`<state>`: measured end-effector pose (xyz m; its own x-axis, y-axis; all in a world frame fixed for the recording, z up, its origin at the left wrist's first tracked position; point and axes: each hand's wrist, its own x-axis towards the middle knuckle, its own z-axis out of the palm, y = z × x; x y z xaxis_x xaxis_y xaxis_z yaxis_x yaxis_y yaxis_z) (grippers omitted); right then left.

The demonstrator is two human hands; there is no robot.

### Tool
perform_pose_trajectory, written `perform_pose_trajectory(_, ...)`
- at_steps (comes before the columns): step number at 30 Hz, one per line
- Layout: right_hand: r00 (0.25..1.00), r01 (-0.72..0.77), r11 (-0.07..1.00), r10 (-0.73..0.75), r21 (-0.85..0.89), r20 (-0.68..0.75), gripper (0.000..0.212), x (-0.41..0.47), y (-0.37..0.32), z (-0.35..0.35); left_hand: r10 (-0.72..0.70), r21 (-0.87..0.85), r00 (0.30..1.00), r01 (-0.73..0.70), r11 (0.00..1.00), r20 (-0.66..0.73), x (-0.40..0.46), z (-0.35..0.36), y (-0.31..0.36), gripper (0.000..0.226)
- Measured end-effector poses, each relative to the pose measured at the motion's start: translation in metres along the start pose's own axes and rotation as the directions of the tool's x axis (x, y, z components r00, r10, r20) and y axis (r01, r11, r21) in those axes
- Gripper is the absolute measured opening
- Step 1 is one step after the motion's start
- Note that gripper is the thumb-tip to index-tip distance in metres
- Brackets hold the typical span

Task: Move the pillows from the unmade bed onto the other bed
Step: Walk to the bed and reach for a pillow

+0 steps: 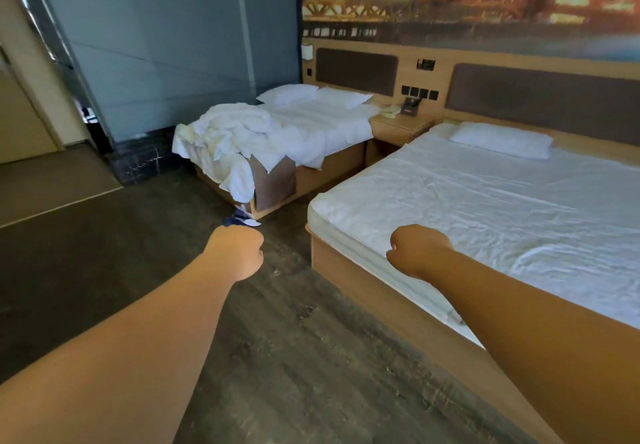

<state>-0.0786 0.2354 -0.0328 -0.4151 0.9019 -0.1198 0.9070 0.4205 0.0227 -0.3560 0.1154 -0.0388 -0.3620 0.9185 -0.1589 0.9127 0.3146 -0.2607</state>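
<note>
- Out in front of you, your left hand (235, 254) and right hand (417, 249) are curled into fists, holding nothing.
- Beside your right hand, the made bed (485, 215) carries one pillow (502, 139).
- Farther off, the unmade bed (311, 128) holds two pillows (289, 93) and a crumpled duvet (235, 135).
</note>
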Motion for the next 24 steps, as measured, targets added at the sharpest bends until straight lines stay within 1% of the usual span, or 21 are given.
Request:
perform_pose_trajectory(2, 1.000, 0.026, 1.000, -0.025, -0.016, 0.013, 0.019, 0.031, -0.018, 0.006, -0.017, -0.006, 1.000, 0.017, 1.000, 0.022, 0.027, 0.004, -0.012, 0.029)
perform_pose_trajectory(5, 0.995, 0.098, 0.990, -0.100, -0.097, -0.017, 0.017, 0.079, -0.039, 0.017, -0.029, -0.047, 0.998, 0.032, 0.998, 0.056, 0.069, 0.015, -0.027, 0.026)
perform_pose_trajectory(9, 0.991, 0.131, 0.987, -0.132, -0.089, -0.007, 0.022, 0.163, -0.062, 0.025, -0.019, -0.057, 0.994, 0.026, 0.998, 0.108, 0.137, 0.007, -0.043, 0.028)
perform_pose_trajectory(12, 0.990, 0.141, 0.988, -0.140, -0.061, 0.026, 0.029, 0.240, -0.076, 0.018, -0.048, -0.099, 0.995, 0.057, 0.993, 0.090, 0.189, -0.011, -0.058, 0.032)
perform_pose_trajectory(14, 0.985, 0.168, 0.984, -0.166, -0.060, 0.042, 0.037, 0.292, -0.086, 0.009, -0.085, -0.102, 0.994, 0.092, 0.991, 0.070, 0.225, -0.024, -0.074, 0.030)
perform_pose_trajectory(17, 0.968, 0.223, 0.971, -0.211, -0.089, 0.133, 0.048, 0.366, -0.100, -0.013, -0.159, -0.136, 0.984, 0.168, 0.976, 0.078, 0.273, -0.038, -0.099, 0.023)
perform_pose_trajectory(19, 0.963, 0.230, 0.971, -0.217, -0.068, 0.162, 0.045, 0.411, -0.111, -0.026, -0.184, -0.133, 0.980, 0.192, 0.972, 0.073, 0.305, -0.044, -0.114, 0.018)
perform_pose_trajectory(21, 0.958, 0.248, 0.967, -0.236, -0.056, 0.165, 0.038, 0.451, -0.122, -0.033, -0.203, -0.128, 0.975, 0.213, 0.969, 0.090, 0.335, -0.044, -0.129, 0.016)
perform_pose_trajectory(24, 0.947, 0.273, 0.958, -0.252, -0.088, 0.199, 0.034, 0.502, -0.141, -0.027, -0.212, -0.113, 0.969, 0.227, 0.967, 0.129, 0.377, -0.035, -0.148, 0.015)
